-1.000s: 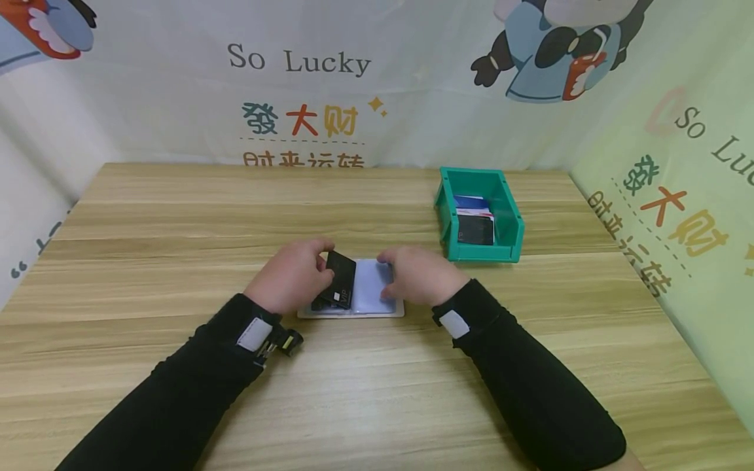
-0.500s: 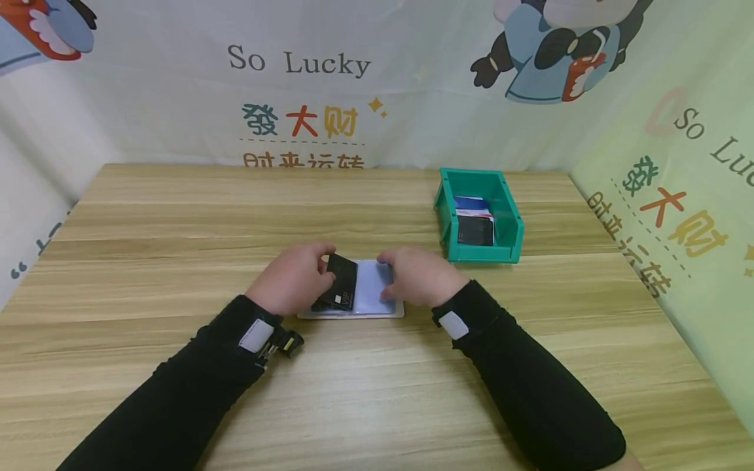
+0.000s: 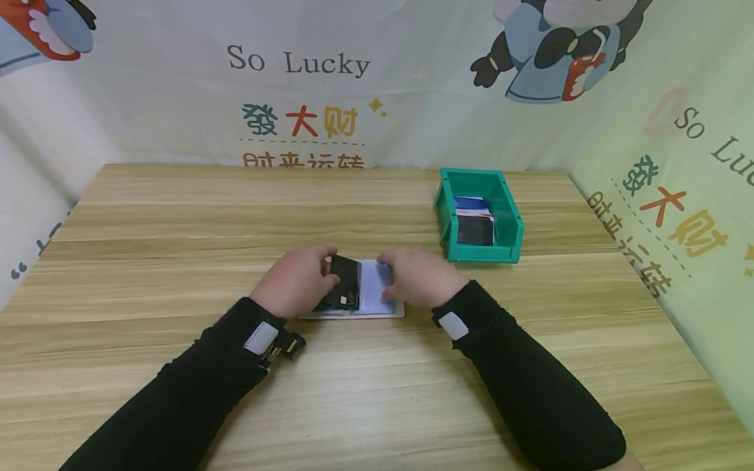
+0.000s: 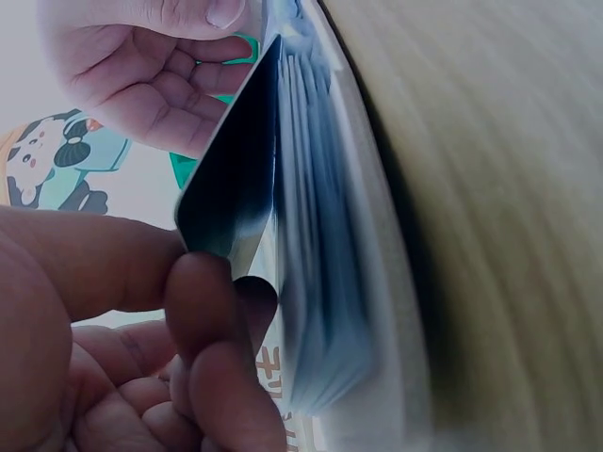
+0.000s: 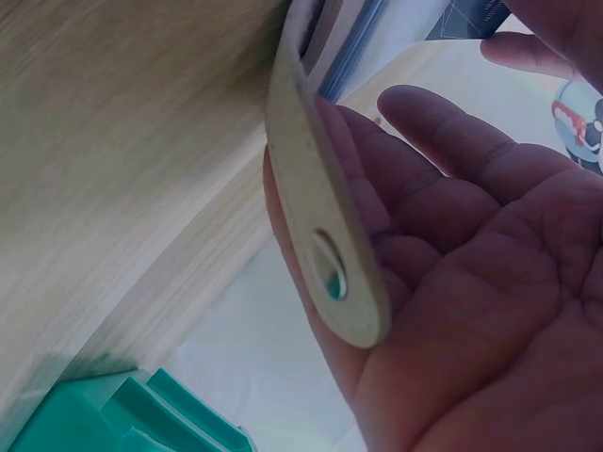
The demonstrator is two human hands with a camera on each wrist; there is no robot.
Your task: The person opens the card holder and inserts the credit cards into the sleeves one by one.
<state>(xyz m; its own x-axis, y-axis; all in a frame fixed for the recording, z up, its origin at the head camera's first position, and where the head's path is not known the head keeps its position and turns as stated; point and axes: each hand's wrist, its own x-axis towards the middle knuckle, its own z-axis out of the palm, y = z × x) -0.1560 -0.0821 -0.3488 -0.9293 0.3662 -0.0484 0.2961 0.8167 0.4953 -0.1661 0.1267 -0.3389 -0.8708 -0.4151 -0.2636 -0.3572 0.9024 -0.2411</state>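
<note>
An open card holder with clear sleeves lies on the table between the hands. My left hand pinches a black card marked "VIP" by its left edge, over the left page. In the left wrist view the card tilts up from the stacked sleeves, its far edge right at them. My right hand holds the card holder's right side, thumb and index finger on the page. The right wrist view has the holder's pale strap with a metal snap in front of that hand's fingers.
A green bin stands at the back right of the wooden table. Several cards lie in it, a black one in front. A printed cloth hangs behind the table and along its sides.
My left hand and the black card have moved slightly right and toward me, and the card stands straighter over the page. My right hand stays in place.
</note>
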